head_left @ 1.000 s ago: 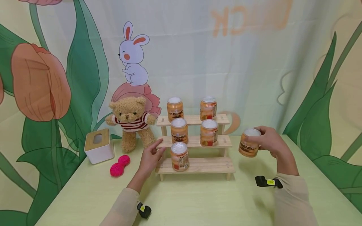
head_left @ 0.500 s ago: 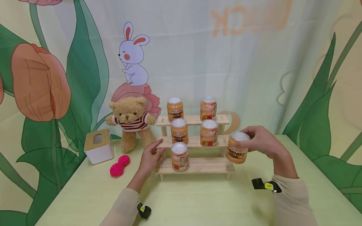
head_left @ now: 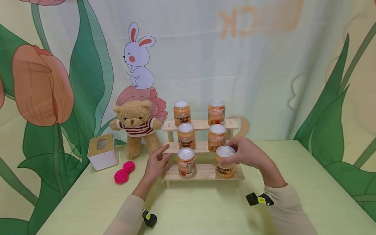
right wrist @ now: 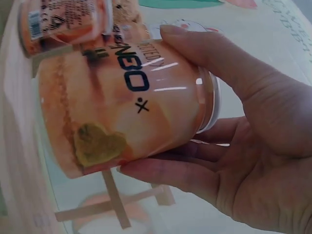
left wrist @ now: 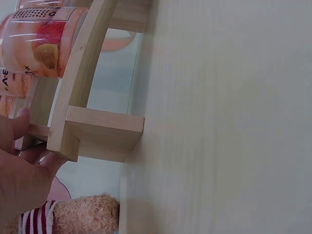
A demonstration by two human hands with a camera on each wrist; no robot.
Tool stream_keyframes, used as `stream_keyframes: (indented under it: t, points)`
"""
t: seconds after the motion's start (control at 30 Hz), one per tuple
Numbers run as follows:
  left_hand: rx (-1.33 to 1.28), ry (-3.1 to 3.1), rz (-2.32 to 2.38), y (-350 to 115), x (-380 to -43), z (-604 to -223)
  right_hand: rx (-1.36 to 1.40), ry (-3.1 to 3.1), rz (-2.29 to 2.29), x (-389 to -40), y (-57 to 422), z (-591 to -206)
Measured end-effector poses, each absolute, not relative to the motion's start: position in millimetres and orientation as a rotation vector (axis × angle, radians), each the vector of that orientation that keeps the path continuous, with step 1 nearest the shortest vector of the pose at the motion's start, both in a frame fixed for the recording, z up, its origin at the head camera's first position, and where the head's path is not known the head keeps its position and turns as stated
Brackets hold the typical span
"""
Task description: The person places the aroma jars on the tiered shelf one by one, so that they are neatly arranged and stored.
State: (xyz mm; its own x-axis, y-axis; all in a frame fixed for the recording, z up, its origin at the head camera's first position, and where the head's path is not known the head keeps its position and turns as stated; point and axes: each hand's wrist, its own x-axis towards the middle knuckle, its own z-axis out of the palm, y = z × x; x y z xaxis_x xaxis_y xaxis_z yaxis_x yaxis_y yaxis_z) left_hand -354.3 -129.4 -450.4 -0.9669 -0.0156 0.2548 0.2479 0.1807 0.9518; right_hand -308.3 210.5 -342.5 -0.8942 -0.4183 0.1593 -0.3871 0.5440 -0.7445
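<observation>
My right hand [head_left: 249,155] grips an orange jar [head_left: 224,169] with a whitish lid, thumb on one side and fingers on the other. The jar is upright at the right end of the lowest tier of a wooden three-tier stand [head_left: 205,173]; whether its base touches the board I cannot tell. My left hand [head_left: 155,166] touches the stand's left end with relaxed fingers, their tips partly hidden behind the wood in the left wrist view. Another jar [head_left: 186,163] stands at the left of the lowest tier. Several matching jars stand in pairs on the upper tiers.
Left of the stand a teddy bear [head_left: 135,127] in a striped shirt leans near the printed backdrop. A white box with a wooden lid [head_left: 102,153] and a pink yarn-like bundle [head_left: 124,172] lie on the pale table [head_left: 194,209].
My right hand has carried the jar leftward and down from beside the stand to the right end of its lowest tier. The left hand has stayed at the stand's left end.
</observation>
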Motion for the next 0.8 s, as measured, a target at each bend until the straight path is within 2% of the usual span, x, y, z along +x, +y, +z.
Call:
stream_keyframes:
  t: [0.3,0.8]
  points:
    - [-0.214,-2.253,-1.862,-128.0,-353.1,-448.0,-0.639,2.895,-1.152,-311.5,181.7,-354.9]
    - [-0.214,-2.257,-1.856,-129.0,-352.9,-448.2,-0.588,3.032,-1.017,-305.4,171.6,-354.9]
